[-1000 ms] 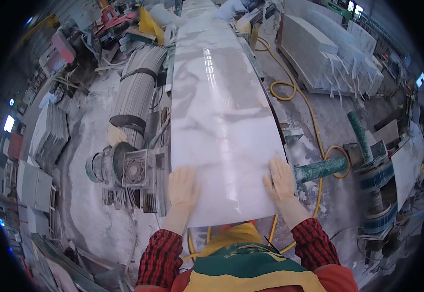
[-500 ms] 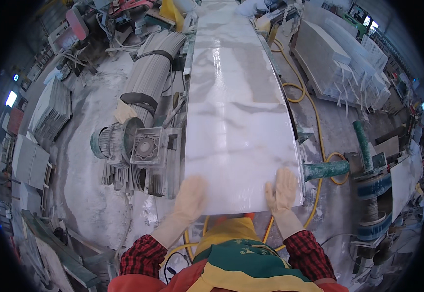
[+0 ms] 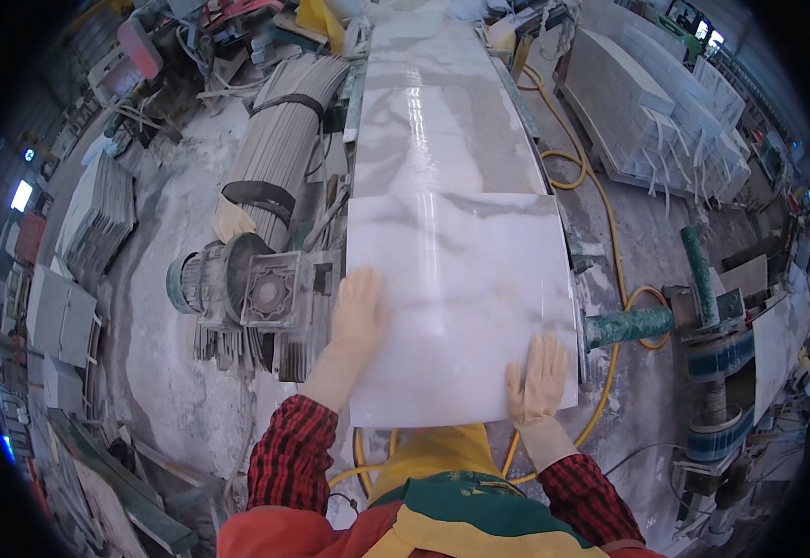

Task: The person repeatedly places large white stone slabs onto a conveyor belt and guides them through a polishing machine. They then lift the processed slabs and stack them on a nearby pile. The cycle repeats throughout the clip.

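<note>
A glossy white marble-look slab [image 3: 460, 316] with grey veins lies in front of me on a long conveyor, its near edge overhanging toward my apron. My left hand [image 3: 358, 312], in a cream rubber glove, rests flat along the slab's left edge with its fingers stretched forward. On the near right corner lies my right hand [image 3: 540, 383], gloved the same way, palm down with the fingers straight. Neither hand grips anything. Beyond the slab's far edge, a second veined glossy surface [image 3: 442, 130] runs away along the conveyor.
A dusty motor with gearbox [image 3: 228, 284] sits left of the conveyor, beside a strapped bundle of strips [image 3: 279, 130]. To the right are a green roller end [image 3: 628, 325], a yellow hose [image 3: 609, 223] and stacked stone slabs [image 3: 646, 112]. More slabs [image 3: 98, 209] lean at far left.
My left hand has slid forward along the slab's left edge. The slab's near edge is lower in the picture, closer to me, and my right hand has shifted slightly nearer with it.
</note>
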`<move>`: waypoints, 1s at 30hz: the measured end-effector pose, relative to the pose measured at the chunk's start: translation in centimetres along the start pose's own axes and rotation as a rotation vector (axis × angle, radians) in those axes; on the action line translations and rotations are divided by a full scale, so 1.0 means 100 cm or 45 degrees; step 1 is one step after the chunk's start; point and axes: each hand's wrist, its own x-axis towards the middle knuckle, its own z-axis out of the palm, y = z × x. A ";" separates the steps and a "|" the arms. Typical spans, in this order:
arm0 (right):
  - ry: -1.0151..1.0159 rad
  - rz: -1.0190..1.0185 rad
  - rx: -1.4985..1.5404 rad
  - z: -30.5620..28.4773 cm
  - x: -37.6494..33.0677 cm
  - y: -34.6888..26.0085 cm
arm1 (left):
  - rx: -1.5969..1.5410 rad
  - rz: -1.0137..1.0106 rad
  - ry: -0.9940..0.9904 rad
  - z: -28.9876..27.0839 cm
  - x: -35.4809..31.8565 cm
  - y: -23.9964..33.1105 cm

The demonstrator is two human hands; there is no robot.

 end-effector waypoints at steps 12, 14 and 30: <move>-0.005 0.074 0.030 -0.009 -0.006 -0.008 | 0.181 0.084 0.048 0.022 0.140 -0.069; -0.048 0.070 0.105 -0.011 -0.002 -0.008 | 0.197 0.103 0.086 0.023 0.145 -0.079; 0.057 -0.008 0.008 0.000 -0.026 0.001 | 0.069 0.013 -0.013 0.007 -0.046 0.004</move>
